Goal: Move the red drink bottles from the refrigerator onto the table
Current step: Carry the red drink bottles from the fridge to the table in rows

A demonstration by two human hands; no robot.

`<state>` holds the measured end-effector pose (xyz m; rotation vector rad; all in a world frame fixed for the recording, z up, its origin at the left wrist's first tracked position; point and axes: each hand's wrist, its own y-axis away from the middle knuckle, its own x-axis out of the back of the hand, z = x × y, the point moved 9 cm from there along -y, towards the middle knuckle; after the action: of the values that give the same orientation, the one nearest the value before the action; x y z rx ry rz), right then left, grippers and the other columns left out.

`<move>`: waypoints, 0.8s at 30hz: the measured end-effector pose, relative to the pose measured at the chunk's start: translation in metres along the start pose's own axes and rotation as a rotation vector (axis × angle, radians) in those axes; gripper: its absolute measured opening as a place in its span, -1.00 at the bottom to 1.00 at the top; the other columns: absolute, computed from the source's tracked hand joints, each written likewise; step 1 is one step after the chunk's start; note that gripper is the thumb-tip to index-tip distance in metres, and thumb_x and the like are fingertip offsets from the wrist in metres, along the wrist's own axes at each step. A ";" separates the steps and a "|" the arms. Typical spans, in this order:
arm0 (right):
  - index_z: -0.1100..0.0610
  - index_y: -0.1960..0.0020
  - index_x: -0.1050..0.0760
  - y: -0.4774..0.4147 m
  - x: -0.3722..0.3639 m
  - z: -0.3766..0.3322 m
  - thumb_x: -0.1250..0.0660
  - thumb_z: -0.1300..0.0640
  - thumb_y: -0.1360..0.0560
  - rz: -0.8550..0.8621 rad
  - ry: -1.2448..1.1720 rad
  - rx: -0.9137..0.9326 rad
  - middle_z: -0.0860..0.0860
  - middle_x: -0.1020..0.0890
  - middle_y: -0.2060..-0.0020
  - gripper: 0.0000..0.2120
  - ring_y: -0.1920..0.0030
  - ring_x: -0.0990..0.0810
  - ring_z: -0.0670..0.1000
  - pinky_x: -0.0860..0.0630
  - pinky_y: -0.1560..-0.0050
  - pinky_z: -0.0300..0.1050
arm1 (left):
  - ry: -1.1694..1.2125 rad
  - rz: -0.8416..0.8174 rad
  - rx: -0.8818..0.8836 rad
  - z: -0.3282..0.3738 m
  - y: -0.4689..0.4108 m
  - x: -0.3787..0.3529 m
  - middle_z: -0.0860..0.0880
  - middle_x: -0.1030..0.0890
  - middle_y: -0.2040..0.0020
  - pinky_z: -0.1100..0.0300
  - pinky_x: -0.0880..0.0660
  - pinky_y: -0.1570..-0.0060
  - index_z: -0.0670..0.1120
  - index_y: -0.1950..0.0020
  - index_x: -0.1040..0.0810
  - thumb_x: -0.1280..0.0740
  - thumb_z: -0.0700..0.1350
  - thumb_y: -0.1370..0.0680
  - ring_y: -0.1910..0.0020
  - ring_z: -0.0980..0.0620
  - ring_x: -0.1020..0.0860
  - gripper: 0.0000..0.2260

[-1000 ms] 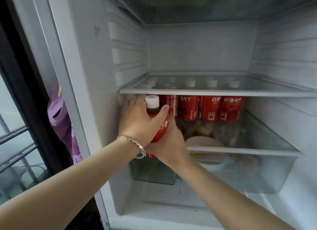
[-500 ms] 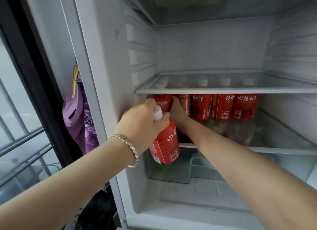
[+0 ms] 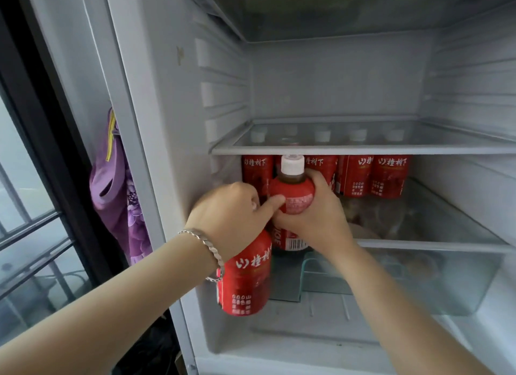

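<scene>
The refrigerator (image 3: 335, 81) stands open in front of me. My left hand (image 3: 229, 218), a silver bracelet at its wrist, grips the top of a red drink bottle (image 3: 247, 277) that hangs below it at the fridge's left front. My right hand (image 3: 312, 215) is wrapped around a second red bottle (image 3: 293, 193) with a white cap, lifted just in front of the middle shelf. My left index finger touches that bottle too. A row of several more red bottles (image 3: 391, 176) stands on the lower shelf behind, their white caps showing through the glass shelf (image 3: 363, 148) above.
Below the bottles is a clear crisper drawer (image 3: 446, 277) under a glass shelf edge (image 3: 432, 246). A purple cloth (image 3: 117, 190) hangs left of the fridge wall. A dark door frame and a barred window (image 3: 28, 235) are at the far left.
My right hand has taken a second bottle from the row and pulled it forward. My left hand has lowered slightly, still holding the first bottle, and the view has shifted left.
</scene>
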<state>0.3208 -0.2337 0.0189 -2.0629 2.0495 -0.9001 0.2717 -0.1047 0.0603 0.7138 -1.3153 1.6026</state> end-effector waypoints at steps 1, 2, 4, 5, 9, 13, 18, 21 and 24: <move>-0.06 -0.27 -0.32 0.007 0.006 -0.001 -0.57 0.04 -0.17 0.010 0.060 0.006 -0.07 -0.51 -0.11 -0.26 -0.08 -0.55 -0.06 -0.55 -0.07 -0.13 | 0.016 -0.015 -0.003 0.002 0.000 -0.002 0.06 -0.51 0.34 0.22 -0.46 0.35 -0.06 0.19 -0.49 -0.22 0.32 -0.44 0.35 0.07 -0.51 -0.57; -0.06 -0.30 -0.32 0.013 0.011 -0.004 -0.57 0.02 -0.14 0.006 0.126 0.023 -0.07 -0.51 -0.13 -0.22 -0.10 -0.54 -0.05 -0.54 -0.09 -0.08 | 0.036 -0.027 -0.007 0.004 0.000 -0.002 0.09 -0.51 0.31 0.22 -0.48 0.31 -0.02 0.10 -0.49 -0.25 0.37 -0.38 0.32 0.10 -0.51 -0.54; -0.07 -0.31 -0.32 0.023 0.017 -0.016 -0.56 -0.01 -0.11 -0.013 0.266 0.091 -0.12 -0.48 -0.13 -0.19 -0.08 -0.52 -0.08 -0.52 -0.07 -0.10 | 0.079 -0.055 -0.038 0.011 -0.002 -0.003 0.11 -0.55 0.21 0.17 -0.54 0.19 0.05 -0.06 -0.43 -0.30 0.41 -0.27 0.22 0.09 -0.55 -0.45; -0.07 -0.31 -0.33 0.027 0.019 -0.022 -0.57 -0.02 -0.11 -0.032 0.343 0.136 -0.13 -0.46 -0.13 -0.18 -0.07 -0.52 -0.08 -0.52 -0.04 -0.11 | 0.101 -0.068 -0.071 0.017 -0.002 -0.003 0.11 -0.57 0.18 0.15 -0.54 0.16 0.09 -0.07 -0.41 -0.31 0.43 -0.22 0.19 0.08 -0.56 -0.41; -0.12 -0.30 -0.31 0.034 0.027 -0.029 -0.56 -0.05 -0.12 -0.222 0.572 0.204 -0.21 -0.45 -0.08 -0.19 -0.02 -0.53 -0.11 -0.51 0.03 -0.20 | 0.161 -0.114 -0.203 0.041 -0.002 -0.010 0.11 -0.60 0.22 0.17 -0.51 0.18 0.15 0.03 -0.38 -0.10 0.51 -0.03 0.21 0.10 -0.57 -0.34; -0.24 -0.15 -0.35 0.043 0.038 0.000 -0.57 -0.04 -0.12 -0.446 0.490 -0.033 -0.25 -0.56 0.04 -0.32 0.06 -0.59 -0.18 -0.59 0.04 -0.20 | 0.204 -0.175 -0.292 0.063 -0.004 -0.036 0.11 -0.57 0.32 0.16 -0.51 0.22 0.05 0.15 -0.41 -0.07 0.47 -0.25 0.29 0.12 -0.56 -0.47; -0.09 -0.11 -0.50 0.026 0.071 0.029 -0.42 -0.37 -0.18 -0.403 0.248 -0.152 -0.18 -0.63 0.03 -0.40 0.00 -0.61 -0.19 -0.56 -0.05 -0.24 | 0.207 -0.259 -0.306 0.082 -0.017 -0.069 0.11 -0.54 0.28 0.23 -0.42 0.27 0.05 0.26 -0.40 -0.16 0.31 -0.42 0.27 0.13 -0.53 -0.66; 0.08 -0.07 -0.56 -0.011 0.145 0.053 -0.35 -0.15 -0.45 0.259 0.199 -0.147 -0.13 -0.60 0.10 -0.66 0.07 -0.56 -0.16 -0.40 0.12 -0.48 | 0.258 -0.289 -0.293 0.084 -0.025 -0.079 0.11 -0.58 0.23 0.22 -0.49 0.21 0.05 0.23 -0.43 -0.17 0.29 -0.45 0.23 0.13 -0.56 -0.68; 0.26 -0.23 -0.44 -0.051 0.173 0.111 -0.47 0.07 -0.37 0.463 0.127 -0.398 0.09 -0.60 -0.09 -0.50 -0.09 -0.57 0.03 -0.50 -0.07 -0.32 | 0.313 -0.331 -0.284 0.087 -0.031 -0.086 0.09 -0.60 0.20 0.18 -0.54 0.13 0.04 0.19 -0.47 -0.19 0.27 -0.46 0.20 0.13 -0.58 -0.69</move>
<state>0.4042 -0.4288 0.0092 -1.5763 2.7961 -0.5903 0.3261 -0.2120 0.0217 0.4552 -1.0992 1.1769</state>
